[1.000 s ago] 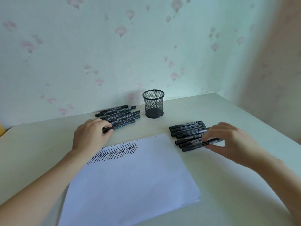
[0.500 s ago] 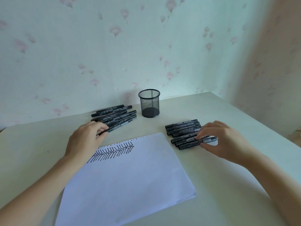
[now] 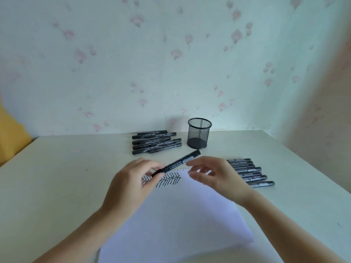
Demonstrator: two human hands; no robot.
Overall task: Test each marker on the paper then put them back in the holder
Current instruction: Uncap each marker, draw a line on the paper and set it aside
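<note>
My left hand pinches the near end of a black marker, which slants up to the right above the white paper. My right hand hovers beside the marker's far half with fingers spread, holding nothing. Black test strokes mark the paper's top edge. An empty black mesh holder stands at the back of the table. Several black markers lie in a pile left of the holder. Another row of several markers lies right of the paper.
The pale table meets a floral wall at the back. A yellow object shows past the table's left edge. The table's right edge runs diagonally near the right marker row.
My left hand has lifted one marker from the left pile and brought it over the paper. My right hand left the right row and came toward the marker, holding nothing.
</note>
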